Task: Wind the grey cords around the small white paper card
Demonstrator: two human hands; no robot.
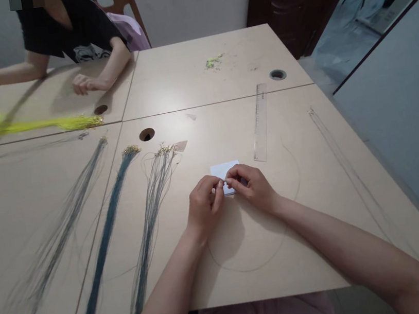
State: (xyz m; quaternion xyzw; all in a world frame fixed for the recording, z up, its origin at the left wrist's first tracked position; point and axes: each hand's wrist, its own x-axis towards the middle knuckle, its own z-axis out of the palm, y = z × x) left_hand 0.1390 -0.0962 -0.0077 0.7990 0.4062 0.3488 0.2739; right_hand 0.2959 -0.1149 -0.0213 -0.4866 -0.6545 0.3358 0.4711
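A thin cord (252, 270) curves on the table (312, 163) near us. With the fingers of our left hand (205, 202) and right hand (254, 184) pinched together, we hold a tiny bit (224, 181), too small to name, over the paper (221, 169). Farther off lies a ruler (259, 124).

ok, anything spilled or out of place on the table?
Yes: loose yellow-green scraps lie scattered on the far part of the pale wood-look table, untidy compared with the gathered dark blue cord bundle. The clear plastic ruler lies slightly askew to the seams, probably harmless.
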